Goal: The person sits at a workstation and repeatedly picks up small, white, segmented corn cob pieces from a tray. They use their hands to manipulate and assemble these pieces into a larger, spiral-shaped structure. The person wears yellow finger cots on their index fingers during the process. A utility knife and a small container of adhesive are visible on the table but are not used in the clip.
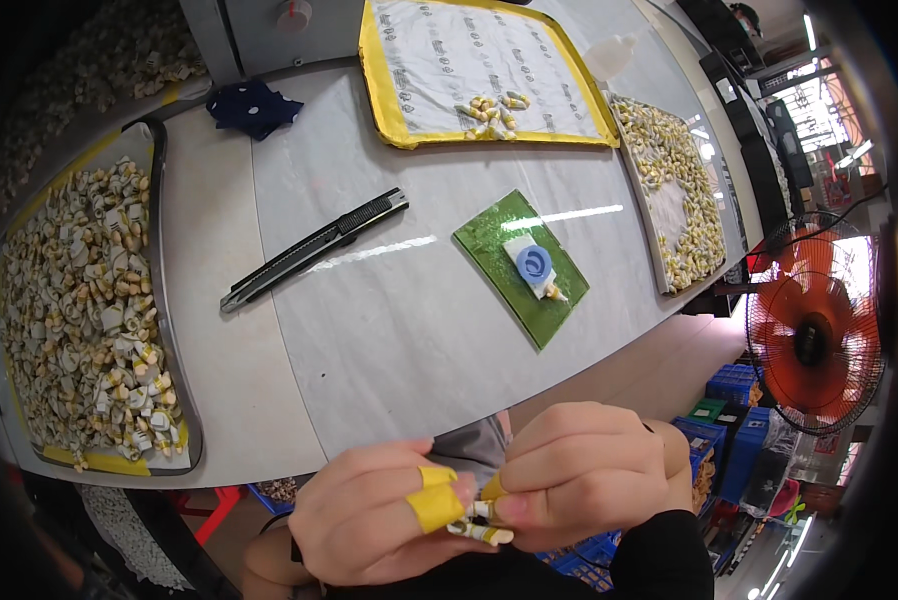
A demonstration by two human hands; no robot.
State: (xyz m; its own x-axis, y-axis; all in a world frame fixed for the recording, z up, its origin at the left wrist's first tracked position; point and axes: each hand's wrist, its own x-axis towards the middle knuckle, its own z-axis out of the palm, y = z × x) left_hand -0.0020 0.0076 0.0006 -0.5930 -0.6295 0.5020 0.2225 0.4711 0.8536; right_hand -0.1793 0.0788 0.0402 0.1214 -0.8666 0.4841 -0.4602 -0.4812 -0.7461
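Both hands meet low in the picture, just in front of the table's near edge. My left hand [364, 515] has yellow tape round its fingers and is closed on a small wrapped piece [484, 534], whitish with yellow and dark markings. From the other side, my right hand [589, 475] pinches the same piece between thumb and forefinger. The fingers hide much of it. Beyond the hands, a green plate [509, 297] lies on the table, bearing a small white item with a round blue top [534, 263]. A black utility knife [314, 248] rests to its left.
At left stands a tray heaped with small wrapped pieces [89, 300]. A yellow-edged tray [399, 110] at the back holds several pieces. Another full tray [704, 250] is at right, near an orange fan [814, 325]. A dark blue cloth [253, 108] lies back left.
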